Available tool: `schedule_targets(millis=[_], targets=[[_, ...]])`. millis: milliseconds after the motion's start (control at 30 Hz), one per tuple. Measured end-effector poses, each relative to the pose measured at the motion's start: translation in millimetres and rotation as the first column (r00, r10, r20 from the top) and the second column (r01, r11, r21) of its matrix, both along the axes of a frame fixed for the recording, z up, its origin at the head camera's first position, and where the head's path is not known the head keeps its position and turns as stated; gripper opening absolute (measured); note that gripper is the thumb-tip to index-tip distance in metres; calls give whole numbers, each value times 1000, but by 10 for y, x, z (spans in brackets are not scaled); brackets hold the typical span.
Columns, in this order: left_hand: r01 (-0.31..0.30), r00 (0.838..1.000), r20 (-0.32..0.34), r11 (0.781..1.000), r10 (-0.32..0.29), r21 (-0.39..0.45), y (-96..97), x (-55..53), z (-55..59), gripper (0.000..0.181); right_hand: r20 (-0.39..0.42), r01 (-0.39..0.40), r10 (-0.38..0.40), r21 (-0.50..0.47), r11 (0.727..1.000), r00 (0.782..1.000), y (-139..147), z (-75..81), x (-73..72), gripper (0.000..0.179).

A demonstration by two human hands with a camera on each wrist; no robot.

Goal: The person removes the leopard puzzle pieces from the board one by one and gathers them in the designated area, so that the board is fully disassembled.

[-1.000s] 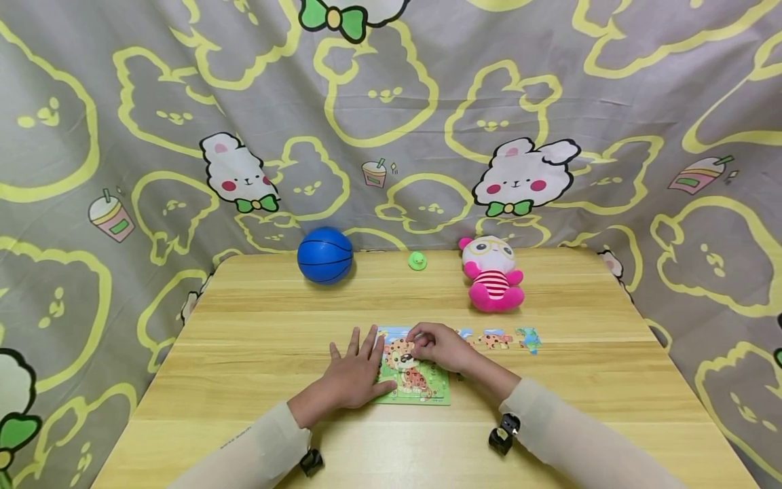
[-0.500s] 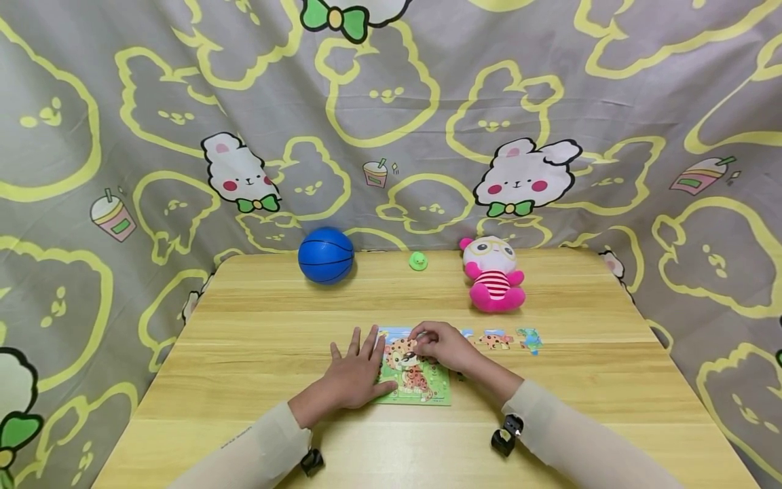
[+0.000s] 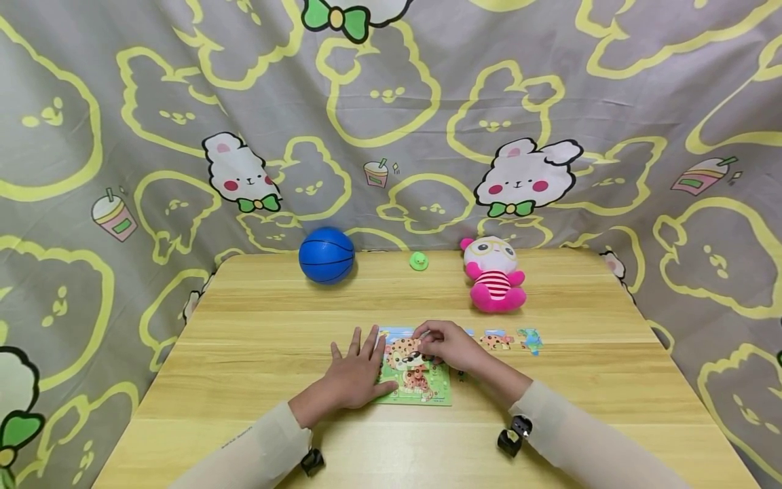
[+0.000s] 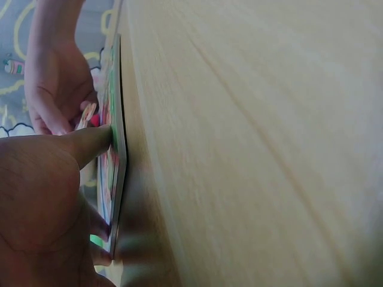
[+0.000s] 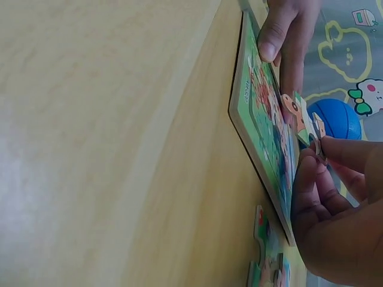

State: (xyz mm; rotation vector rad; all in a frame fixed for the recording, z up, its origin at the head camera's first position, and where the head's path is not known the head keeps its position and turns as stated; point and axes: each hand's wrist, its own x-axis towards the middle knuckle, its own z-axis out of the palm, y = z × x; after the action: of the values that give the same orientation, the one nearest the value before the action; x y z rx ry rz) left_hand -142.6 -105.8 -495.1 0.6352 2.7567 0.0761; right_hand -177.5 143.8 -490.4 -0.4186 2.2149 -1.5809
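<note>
A puzzle board (image 3: 438, 392) with a spotted leopard cub picture lies flat on the table. My left hand (image 3: 353, 379) rests on its left side, fingers straight and spread, with the thumb (image 4: 93, 143) touching the board's face. Above the board's upper right part, my right hand (image 3: 453, 348) pinches a puzzle piece (image 5: 301, 119) between thumb and fingertips. In the right wrist view that piece stands tilted up from the board, showing orange spotted and green parts. In the head view the right fingers hide most of it and part of the board.
To the right of the board lie loose puzzle pieces, a spotted one (image 3: 496, 340) and a blue-green one (image 3: 530, 340). Toward the back stand a blue ball (image 3: 326, 256), a small green duck (image 3: 418, 261) and a pink plush toy (image 3: 493, 275). A patterned curtain (image 3: 391, 122) surrounds the table.
My right hand has shifted slightly to the right over the board, still pinching the piece. The left hand has stayed in place.
</note>
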Motion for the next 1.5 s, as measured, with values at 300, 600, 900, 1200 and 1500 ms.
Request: schedule_targets(millis=[300, 600, 900, 1200, 1500], targets=[[-1, 1000, 3, 1000, 1, 8, -3, -2, -12, 99, 5, 10, -10, 32, 999, 1000, 117, 4, 55, 21], [3, 1000, 4, 1000, -3, 13, -5, 15, 9, 98, 5, 5, -5, 19, 1000, 1000, 347, -6, 83, 24], [7, 1000, 5, 1000, -7, 21, -15, 21, 21, 98, 4, 11, -11, 15, 1000, 1000, 642, -16, 121, 26], [5, 1000, 0, 1000, -5, 24, -7, 15, 16, 98, 13, 58, -59, 50, 997, 998, 921, -11, 222, 26], [-2, 1000, 6, 1000, 2, 16, -1, 15, 20, 97, 22, 105, -107, 77, 991, 994, 1188, -2, 304, 28]])
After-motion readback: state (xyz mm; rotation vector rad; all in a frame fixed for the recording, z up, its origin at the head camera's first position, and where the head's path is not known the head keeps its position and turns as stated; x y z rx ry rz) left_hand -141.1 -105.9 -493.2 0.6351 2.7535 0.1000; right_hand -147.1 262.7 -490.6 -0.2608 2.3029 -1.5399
